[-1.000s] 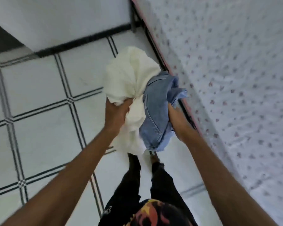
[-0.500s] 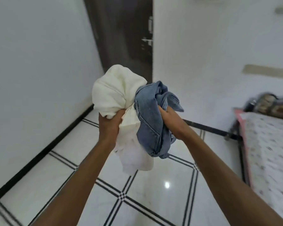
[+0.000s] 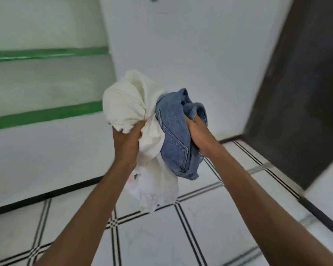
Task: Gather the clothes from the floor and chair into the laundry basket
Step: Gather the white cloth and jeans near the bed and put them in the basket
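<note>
I hold a bundle of clothes out in front of me at chest height. My left hand is clenched on a bunched cream-white garment, whose thinner white end hangs down below my wrist. My right hand grips crumpled blue denim jeans, pressed against the white garment's right side. Both forearms reach up from the bottom of the view. No laundry basket and no chair are in view.
A white tiled floor with black line borders lies below. White walls stand ahead, with green-edged shelves recessed on the left. A dark door is on the right.
The view has swung left: the door moved from centre to the right, the bed left the view, and green shelves appeared. Both hands keep the same grip on the clothes.
</note>
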`<state>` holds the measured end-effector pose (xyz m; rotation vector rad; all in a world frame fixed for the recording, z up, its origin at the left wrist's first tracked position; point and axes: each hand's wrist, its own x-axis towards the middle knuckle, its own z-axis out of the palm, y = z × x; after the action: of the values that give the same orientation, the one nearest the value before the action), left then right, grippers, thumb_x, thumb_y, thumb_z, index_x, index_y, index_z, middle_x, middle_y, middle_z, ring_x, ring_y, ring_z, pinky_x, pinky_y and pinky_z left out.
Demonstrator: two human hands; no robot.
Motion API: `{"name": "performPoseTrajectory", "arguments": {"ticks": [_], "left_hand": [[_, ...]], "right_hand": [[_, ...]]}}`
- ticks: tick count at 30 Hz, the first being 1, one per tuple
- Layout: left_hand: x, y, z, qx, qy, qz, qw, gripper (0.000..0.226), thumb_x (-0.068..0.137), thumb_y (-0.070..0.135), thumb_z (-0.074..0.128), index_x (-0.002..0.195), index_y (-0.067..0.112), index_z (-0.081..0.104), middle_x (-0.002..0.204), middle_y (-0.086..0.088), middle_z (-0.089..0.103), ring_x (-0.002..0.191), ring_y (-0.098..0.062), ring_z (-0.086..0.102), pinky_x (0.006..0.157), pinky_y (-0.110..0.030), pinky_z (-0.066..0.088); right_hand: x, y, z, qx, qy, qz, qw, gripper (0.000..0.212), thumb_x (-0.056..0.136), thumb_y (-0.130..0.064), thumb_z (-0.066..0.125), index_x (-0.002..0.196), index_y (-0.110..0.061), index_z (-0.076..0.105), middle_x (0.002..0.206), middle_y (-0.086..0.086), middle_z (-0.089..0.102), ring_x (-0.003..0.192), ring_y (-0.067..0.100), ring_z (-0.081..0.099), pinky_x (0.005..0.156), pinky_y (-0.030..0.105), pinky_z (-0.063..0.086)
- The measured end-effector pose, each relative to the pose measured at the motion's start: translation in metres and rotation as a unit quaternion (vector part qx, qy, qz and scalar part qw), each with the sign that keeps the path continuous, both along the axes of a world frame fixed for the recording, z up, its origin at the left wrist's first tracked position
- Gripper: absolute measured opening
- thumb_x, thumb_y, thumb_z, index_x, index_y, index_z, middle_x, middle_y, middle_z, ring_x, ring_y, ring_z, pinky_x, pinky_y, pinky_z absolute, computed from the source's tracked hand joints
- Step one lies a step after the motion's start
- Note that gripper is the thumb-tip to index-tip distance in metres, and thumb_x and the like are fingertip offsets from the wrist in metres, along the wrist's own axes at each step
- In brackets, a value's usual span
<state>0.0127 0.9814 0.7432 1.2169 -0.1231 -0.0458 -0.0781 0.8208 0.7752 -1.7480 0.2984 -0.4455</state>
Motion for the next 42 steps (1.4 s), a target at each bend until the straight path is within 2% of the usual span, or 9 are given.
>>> {"name": "performPoseTrajectory", "arguments": {"ticks": [4, 8, 13, 17, 22, 28, 32, 37, 42], "left_hand": [[0.068, 0.075, -0.005, -0.001, 0.009, 0.1, 0.995, 0.083, 0.058, 0.03, 0.087, 0.136, 0.016, 0.059, 0.126, 0.001, 0.071, 0.113, -0.015, 0.069, 0.103, -0.041, 0.054], [0.132, 0.152, -0.014, -0.001, 0.014, 0.216, 0.976, 0.082, 0.063, 0.029, 0.086, 0.138, 0.016, 0.057, 0.128, -0.001, 0.07, 0.115, -0.017, 0.068, 0.104, -0.041, 0.053], [0.181, 0.234, -0.008, 0.001, 0.026, 0.369, 0.929, 0.057, 0.081, 0.009, 0.08, 0.134, 0.012, 0.059, 0.111, 0.0, 0.073, 0.094, -0.013, 0.071, 0.085, -0.031, 0.058], [0.19, 0.304, -0.004, 0.018, 0.046, 0.482, 0.875, 0.056, 0.08, 0.017, 0.08, 0.132, 0.017, 0.061, 0.12, -0.002, 0.074, 0.107, -0.018, 0.072, 0.092, -0.036, 0.059], [0.165, 0.392, -0.01, 0.013, 0.077, 0.612, 0.787, 0.061, 0.074, 0.021, 0.081, 0.13, 0.016, 0.061, 0.116, -0.003, 0.075, 0.104, -0.02, 0.073, 0.093, -0.042, 0.059], [0.113, 0.514, -0.019, -0.004, 0.093, 0.722, 0.686, 0.058, 0.08, 0.02, 0.082, 0.133, 0.018, 0.059, 0.111, 0.002, 0.073, 0.092, -0.012, 0.071, 0.079, -0.029, 0.061], [0.07, 0.608, -0.031, -0.021, 0.101, 0.753, 0.65, 0.068, 0.074, 0.028, 0.085, 0.135, 0.023, 0.056, 0.119, 0.0, 0.072, 0.103, -0.02, 0.071, 0.091, -0.042, 0.059], [0.032, 0.718, -0.042, -0.039, 0.11, 0.775, 0.621, 0.062, 0.082, 0.019, 0.08, 0.138, 0.02, 0.053, 0.12, -0.002, 0.07, 0.093, -0.013, 0.07, 0.085, -0.035, 0.06], [0.005, 0.804, -0.072, -0.057, 0.143, 0.789, 0.595, 0.067, 0.073, 0.026, 0.083, 0.134, 0.02, 0.056, 0.12, -0.005, 0.071, 0.102, -0.021, 0.071, 0.09, -0.042, 0.059]], "right_hand": [[0.106, 0.061, 0.001, 0.013, -0.012, 0.114, 0.993, 0.042, 0.099, -0.041, 0.054, 0.139, -0.027, 0.051, 0.12, -0.009, 0.066, 0.106, 0.005, 0.063, 0.081, 0.02, 0.049], [0.213, 0.129, -0.005, 0.002, 0.003, 0.247, 0.969, 0.011, 0.102, -0.037, 0.05, 0.106, -0.042, 0.058, 0.099, -0.022, 0.065, 0.086, -0.012, 0.061, 0.071, 0.009, 0.048], [0.328, 0.222, -0.01, 0.018, 0.026, 0.391, 0.92, 0.031, 0.097, -0.045, 0.054, 0.122, -0.029, 0.064, 0.11, -0.004, 0.073, 0.101, 0.015, 0.069, 0.085, 0.034, 0.055], [0.384, 0.315, -0.007, 0.008, 0.032, 0.507, 0.861, 0.033, 0.094, -0.046, 0.055, 0.12, -0.03, 0.067, 0.11, -0.004, 0.074, 0.104, 0.017, 0.069, 0.093, 0.04, 0.055], [0.402, 0.443, -0.022, 0.006, 0.052, 0.625, 0.779, 0.04, 0.094, -0.05, 0.055, 0.128, -0.031, 0.062, 0.115, -0.008, 0.072, 0.108, 0.013, 0.067, 0.097, 0.04, 0.053], [0.37, 0.602, -0.038, 0.005, 0.07, 0.716, 0.694, 0.056, 0.079, -0.065, 0.059, 0.127, -0.037, 0.062, 0.119, -0.006, 0.071, 0.111, 0.019, 0.067, 0.1, 0.049, 0.052], [0.333, 0.711, -0.041, -0.012, 0.067, 0.754, 0.654, 0.033, 0.089, -0.051, 0.058, 0.116, -0.034, 0.066, 0.112, -0.006, 0.072, 0.108, 0.017, 0.067, 0.101, 0.049, 0.051], [0.299, 0.834, -0.052, -0.015, 0.071, 0.779, 0.622, 0.036, 0.088, -0.05, 0.059, 0.118, -0.032, 0.067, 0.112, -0.005, 0.073, 0.109, 0.018, 0.067, 0.101, 0.05, 0.051], [0.277, 0.929, -0.079, -0.027, 0.107, 0.799, 0.591, 0.036, 0.089, -0.045, 0.06, 0.121, -0.03, 0.066, 0.114, -0.005, 0.073, 0.11, 0.016, 0.066, 0.102, 0.048, 0.051]]}}
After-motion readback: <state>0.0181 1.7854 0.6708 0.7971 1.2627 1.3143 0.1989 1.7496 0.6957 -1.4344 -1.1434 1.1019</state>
